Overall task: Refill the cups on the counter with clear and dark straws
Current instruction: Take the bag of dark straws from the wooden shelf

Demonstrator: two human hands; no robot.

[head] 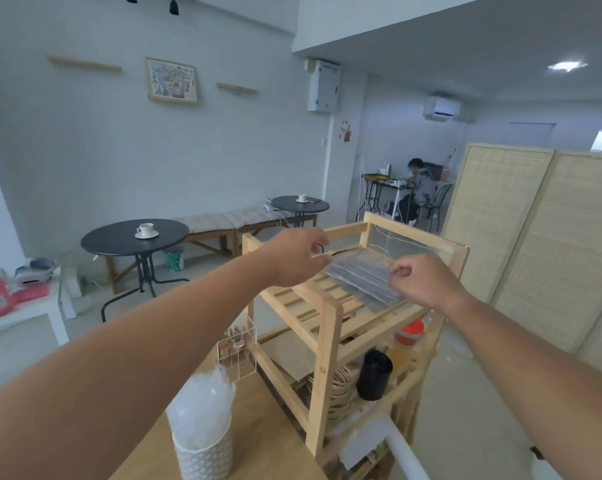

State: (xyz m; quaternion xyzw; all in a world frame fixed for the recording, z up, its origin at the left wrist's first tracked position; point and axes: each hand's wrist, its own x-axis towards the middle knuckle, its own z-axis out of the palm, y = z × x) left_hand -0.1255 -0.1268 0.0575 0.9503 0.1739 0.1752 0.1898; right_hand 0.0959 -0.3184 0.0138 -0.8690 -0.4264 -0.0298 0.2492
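A clear plastic bag of dark straws [363, 276] lies on the top slats of a wooden shelf cart [322, 306]. My left hand [297, 256] pinches the bag's far left end. At the bag's right side my right hand [422, 280] has its fingers curled on the edge. A white patterned cup [204, 457] stands on the wooden counter [258, 441] near me, filled with clear wrapped straws [202, 407].
A clear acrylic organiser [237, 348] stands on the counter behind the cup. Lower cart shelves hold a black canister [374, 375], twine and a red-lidded jar [410, 332]. Round black tables [135, 237] with cups stand beyond. A bamboo screen [521, 244] is right; a person sits far back.
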